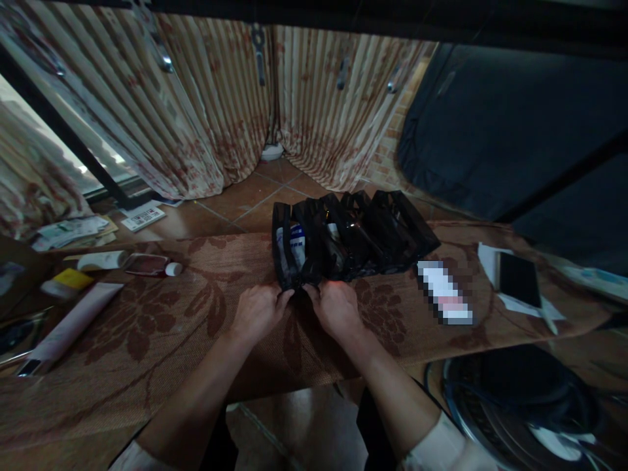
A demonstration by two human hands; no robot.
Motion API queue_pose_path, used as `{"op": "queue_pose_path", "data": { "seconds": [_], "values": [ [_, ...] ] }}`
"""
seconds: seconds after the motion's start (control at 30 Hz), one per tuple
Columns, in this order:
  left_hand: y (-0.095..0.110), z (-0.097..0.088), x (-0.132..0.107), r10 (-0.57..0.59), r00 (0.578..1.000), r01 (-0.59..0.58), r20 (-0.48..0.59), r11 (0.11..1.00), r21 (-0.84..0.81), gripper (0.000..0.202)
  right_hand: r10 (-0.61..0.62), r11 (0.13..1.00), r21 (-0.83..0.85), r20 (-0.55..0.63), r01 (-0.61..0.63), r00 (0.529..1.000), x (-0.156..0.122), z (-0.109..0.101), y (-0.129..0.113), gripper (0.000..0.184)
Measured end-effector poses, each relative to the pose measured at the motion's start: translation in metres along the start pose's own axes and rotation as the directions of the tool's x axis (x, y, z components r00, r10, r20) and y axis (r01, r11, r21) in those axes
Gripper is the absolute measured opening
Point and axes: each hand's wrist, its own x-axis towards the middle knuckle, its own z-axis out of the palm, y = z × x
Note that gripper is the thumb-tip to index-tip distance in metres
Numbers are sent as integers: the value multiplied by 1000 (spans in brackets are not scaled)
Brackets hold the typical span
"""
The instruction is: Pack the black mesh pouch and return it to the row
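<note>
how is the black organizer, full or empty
The black organizer isn't empty: a blue-and-white item shows inside; whether full, cannot tell.

Pale cloth on both arms now, the left sleeve showing between seven and eight o'clock, the right sleeve near five, the left hand and right hand bare like the forearms, and dark clothing either side of six!
</note>
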Motion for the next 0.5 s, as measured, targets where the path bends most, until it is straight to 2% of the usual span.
{"op": "queue_pose_path", "data": {
  "seconds": [0.37,0.5],
  "values": [
    [-6,-1,1,40,999,-40,-4,998,46,41,-28,1000,-14,-6,28,1000,-1,4,-4,32],
    [-1,-1,-3,86,996,-86,1,996,40,44,-16,1000,0,-22,16,1000,-3,8,-1,29]
  ]
}}
